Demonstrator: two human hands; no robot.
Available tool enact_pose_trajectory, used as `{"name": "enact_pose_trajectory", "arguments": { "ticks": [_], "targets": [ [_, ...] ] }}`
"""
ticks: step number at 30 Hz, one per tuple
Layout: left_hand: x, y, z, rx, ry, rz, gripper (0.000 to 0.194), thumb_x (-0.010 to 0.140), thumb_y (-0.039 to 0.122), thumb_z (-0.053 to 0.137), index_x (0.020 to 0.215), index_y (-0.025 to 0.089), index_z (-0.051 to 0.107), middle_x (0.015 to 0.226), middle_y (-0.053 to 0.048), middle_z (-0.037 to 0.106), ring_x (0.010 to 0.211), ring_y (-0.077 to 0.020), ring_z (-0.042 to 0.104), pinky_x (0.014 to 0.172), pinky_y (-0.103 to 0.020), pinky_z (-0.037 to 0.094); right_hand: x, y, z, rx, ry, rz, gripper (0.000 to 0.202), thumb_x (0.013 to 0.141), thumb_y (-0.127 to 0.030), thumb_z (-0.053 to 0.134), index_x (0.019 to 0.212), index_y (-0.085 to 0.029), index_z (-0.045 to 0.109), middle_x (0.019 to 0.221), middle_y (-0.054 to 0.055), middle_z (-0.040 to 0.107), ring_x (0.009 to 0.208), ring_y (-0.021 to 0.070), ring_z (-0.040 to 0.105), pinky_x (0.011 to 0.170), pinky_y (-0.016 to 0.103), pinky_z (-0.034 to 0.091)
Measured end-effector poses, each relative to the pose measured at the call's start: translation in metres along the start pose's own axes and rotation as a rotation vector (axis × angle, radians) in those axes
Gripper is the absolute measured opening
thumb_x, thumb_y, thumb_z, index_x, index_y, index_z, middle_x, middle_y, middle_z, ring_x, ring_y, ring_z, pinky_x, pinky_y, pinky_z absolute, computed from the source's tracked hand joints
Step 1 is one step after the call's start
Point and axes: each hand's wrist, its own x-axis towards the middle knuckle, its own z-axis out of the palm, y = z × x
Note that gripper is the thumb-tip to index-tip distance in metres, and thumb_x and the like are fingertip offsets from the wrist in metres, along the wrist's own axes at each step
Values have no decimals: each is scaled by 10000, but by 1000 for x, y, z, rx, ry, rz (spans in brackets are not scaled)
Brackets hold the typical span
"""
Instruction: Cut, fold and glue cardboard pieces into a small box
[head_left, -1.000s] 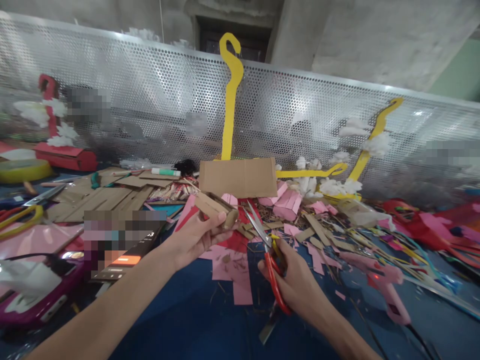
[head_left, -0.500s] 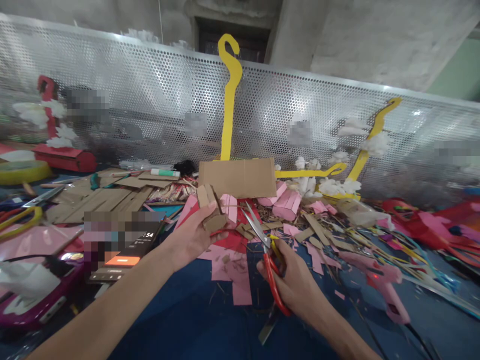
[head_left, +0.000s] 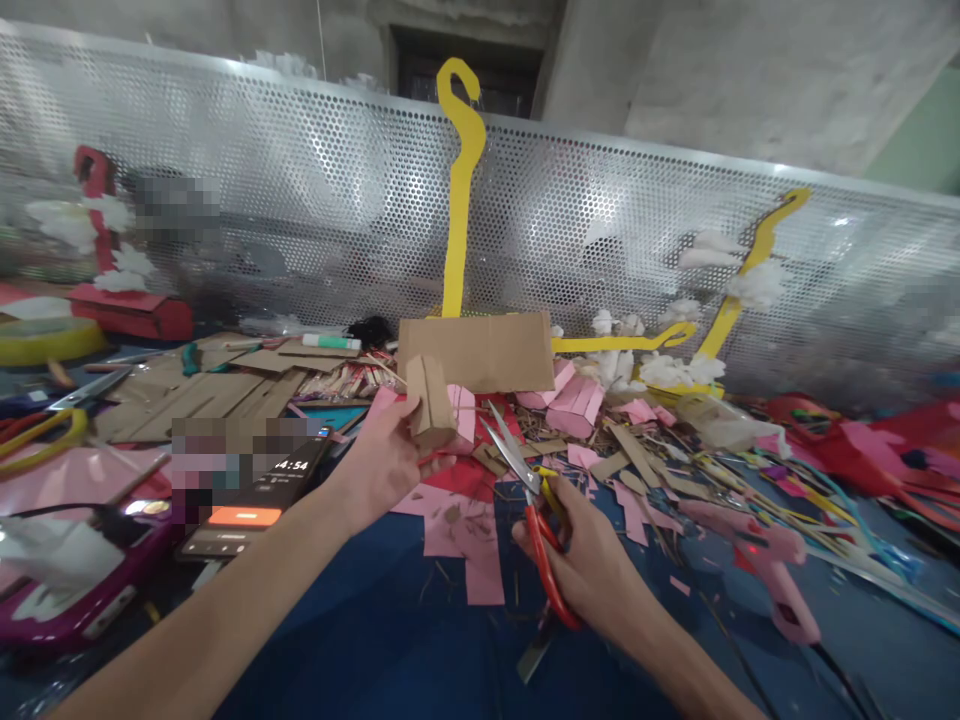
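My left hand (head_left: 379,463) holds a small folded brown cardboard piece (head_left: 432,402) upright above the blue table (head_left: 375,620). To its right, my right hand (head_left: 592,558) grips red-handled scissors (head_left: 529,500), whose blades point up and left toward the cardboard piece and stand slightly apart. Pink paper scraps (head_left: 469,535) lie on the table between and under the two hands. A larger brown cardboard sheet (head_left: 476,352) stands just behind the held piece.
A perforated metal panel (head_left: 300,220) walls off the back, with yellow cut-out shapes (head_left: 459,190) leaning on it. A phone (head_left: 251,490) lies at the left, a pink glue gun (head_left: 772,575) at the right. Cardboard strips (head_left: 202,395) and paper scraps litter the table.
My left hand has turned the cardboard piece from lying sideways to standing upright. My right hand with the scissors has hardly moved.
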Motion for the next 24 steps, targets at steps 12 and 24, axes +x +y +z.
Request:
{"name": "enact_pose_trajectory", "arguments": {
  "ticks": [12, 24],
  "targets": [
    [2, -14, -12, 88, -137, -121, 266, 950, 354, 682, 1093, 137, 739, 1014, -132, 786, 869, -220, 736, 756, -319, 587, -2, -3, 2, -82, -38, -29, 216, 838, -244, 696, 951, -249, 512, 970, 46, 672, 860, 237, 629, 696, 314, 471],
    [-1, -28, -16, 110, -311, -203, 329, 958, 469, 678, 935, 150, 757, 883, -97, 755, 723, -175, 694, 707, -285, 579, -4, -3, -2, -85, -46, -38, 231, 831, -224, 672, 1014, -245, 532, 1001, 53, 682, 878, 241, 641, 730, 320, 469]
  ]
}}
